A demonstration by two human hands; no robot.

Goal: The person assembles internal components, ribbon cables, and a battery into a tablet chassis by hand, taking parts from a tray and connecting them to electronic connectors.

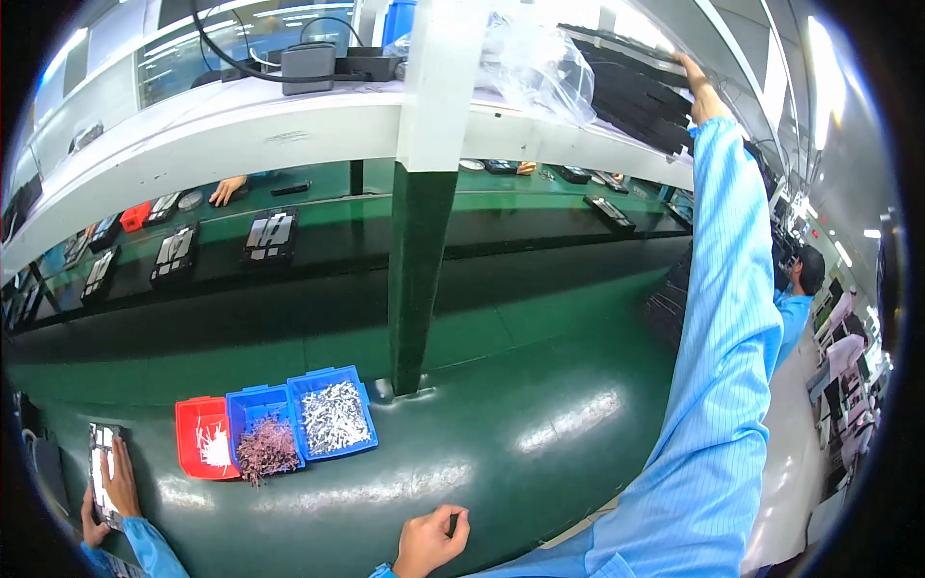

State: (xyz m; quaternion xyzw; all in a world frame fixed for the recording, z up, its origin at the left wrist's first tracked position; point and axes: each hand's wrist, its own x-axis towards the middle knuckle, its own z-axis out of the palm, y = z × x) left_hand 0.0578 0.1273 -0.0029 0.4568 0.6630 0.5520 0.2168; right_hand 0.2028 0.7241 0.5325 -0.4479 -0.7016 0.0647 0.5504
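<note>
My left hand [430, 541] hovers over the near edge of the green table [501, 433], its fingers curled in and nothing visible in them. Stretched up at the right, my right arm reaches the raised white shelf [289, 140]. There my right hand [706, 94] grips the edge of a stack of black flat pieces [631, 96]; part of the grip is hidden. Nearest my left hand are three joined bins: a blue bin [367, 424] of small silvery parts, a blue bin [234, 409] of reddish-brown parts, and a red bin [185, 443] with thin white pieces.
At the lower left, a co-worker's hands [118, 486] work on a flat device [99, 443]. A post [424, 241] rises from the table. Behind it, a dark conveyor [337, 231] carries several devices [270, 234]. Clear plastic bags [540, 72] lie on the shelf. People stand at the far right.
</note>
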